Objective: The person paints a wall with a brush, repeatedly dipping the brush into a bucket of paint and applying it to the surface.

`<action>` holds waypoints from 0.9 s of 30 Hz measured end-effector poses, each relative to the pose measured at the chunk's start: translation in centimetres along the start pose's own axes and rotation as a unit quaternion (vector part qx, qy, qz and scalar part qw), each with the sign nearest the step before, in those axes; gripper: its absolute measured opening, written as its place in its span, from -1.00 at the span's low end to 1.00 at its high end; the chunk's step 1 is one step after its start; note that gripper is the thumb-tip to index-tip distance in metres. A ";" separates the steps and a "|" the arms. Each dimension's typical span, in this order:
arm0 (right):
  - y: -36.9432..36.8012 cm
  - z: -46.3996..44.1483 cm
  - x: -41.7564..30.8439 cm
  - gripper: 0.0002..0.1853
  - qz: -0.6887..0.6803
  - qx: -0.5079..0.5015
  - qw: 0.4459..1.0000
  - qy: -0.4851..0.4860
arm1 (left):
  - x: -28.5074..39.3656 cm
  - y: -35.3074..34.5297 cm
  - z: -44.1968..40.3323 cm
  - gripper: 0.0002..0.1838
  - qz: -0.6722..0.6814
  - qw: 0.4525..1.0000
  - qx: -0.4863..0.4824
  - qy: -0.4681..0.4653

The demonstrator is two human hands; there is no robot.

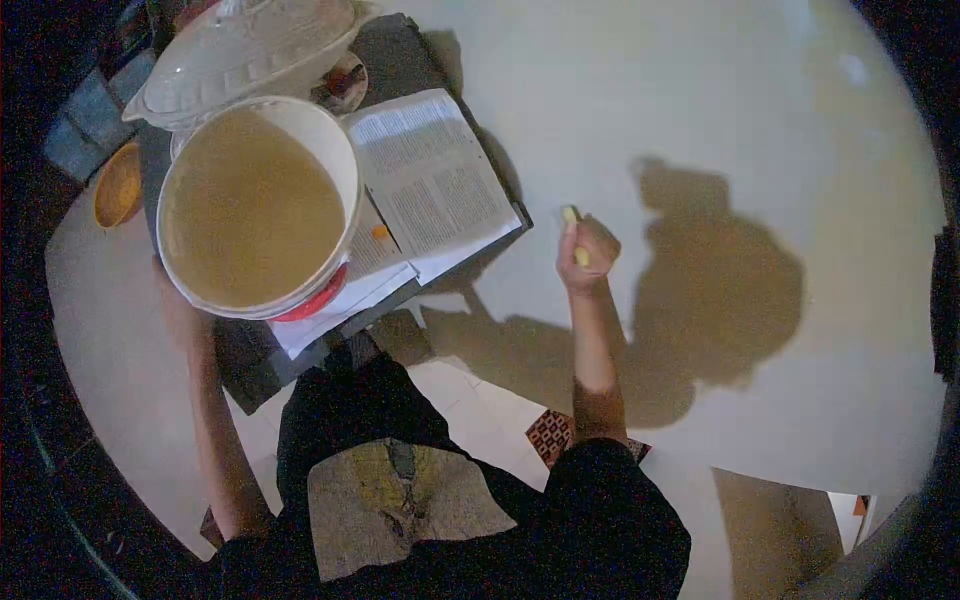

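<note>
A white bucket with a brownish inside or contents fills the left side of the view. A bit of red shows low on its outer side. My left hand is at the bucket's lower left side, blurred, its fingers hidden behind the bucket wall. Over the pale surface on the right, my right hand is closed in a fist around a pale yellow stick-like piece. One end of the piece sticks out above the fist, and a bit more shows below the thumb.
Behind the bucket lies an open book on a dark board. A clear lidded dish stands at the back left, near an orange-brown bowl. The broad white surface carries my shadow.
</note>
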State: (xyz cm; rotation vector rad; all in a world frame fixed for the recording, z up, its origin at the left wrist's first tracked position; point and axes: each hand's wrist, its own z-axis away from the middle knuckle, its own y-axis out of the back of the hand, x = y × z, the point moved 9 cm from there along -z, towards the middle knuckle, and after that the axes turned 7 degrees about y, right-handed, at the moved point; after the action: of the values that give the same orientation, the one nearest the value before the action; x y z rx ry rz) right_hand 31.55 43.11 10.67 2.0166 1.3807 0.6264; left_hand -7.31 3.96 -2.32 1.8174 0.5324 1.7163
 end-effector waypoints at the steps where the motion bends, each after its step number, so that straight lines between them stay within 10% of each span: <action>1: 1.3 -0.7 0.2 -0.74 0.084 -0.002 0.996 -0.013 | 0.9 0.2 0.4 -0.30 -0.002 1.000 -0.002 0.000; 4: 6.1 -1.5 0.9 -0.70 0.081 0.096 0.991 -0.048 | 2.6 0.8 1.6 -0.29 0.028 0.999 -0.022 -0.001; 8: 5.4 2.0 6.4 -0.69 -0.464 0.217 0.834 -0.207 | 2.2 0.6 1.4 -0.30 0.038 0.999 -0.017 -0.020; 10: 4.8 1.6 2.2 -0.67 -0.274 0.280 0.893 -0.219 | 2.2 0.5 1.3 -0.31 0.043 0.999 -0.018 -0.026; 14: 0.7 -1.0 -0.7 -0.73 -0.084 0.077 0.993 0.018 | 2.0 0.7 0.7 -0.32 0.052 0.997 -0.008 -0.050; 18: 2.6 -2.7 3.8 -0.82 -0.112 0.140 0.983 -0.038 | 1.9 0.2 0.9 -0.33 0.076 0.995 -0.061 -0.032; 20: 6.2 -6.6 1.2 -0.91 0.083 0.054 0.989 -0.113 | 2.0 0.1 0.6 -0.33 0.079 0.995 -0.064 -0.008; 24: 9.4 -8.7 5.7 -0.70 -0.346 0.172 0.871 -0.302 | 2.0 0.9 1.3 -0.28 0.036 0.999 0.007 -0.016; 27: 13.3 -12.3 0.1 -0.69 -0.045 0.142 0.988 0.034 | 0.3 0.7 0.8 -0.21 -0.034 0.999 0.005 0.027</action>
State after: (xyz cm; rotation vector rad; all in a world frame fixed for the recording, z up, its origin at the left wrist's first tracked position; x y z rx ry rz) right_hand 31.84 42.28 28.76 2.1529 1.6713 0.4853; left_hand -6.59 3.55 -1.66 1.7437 0.6202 1.7241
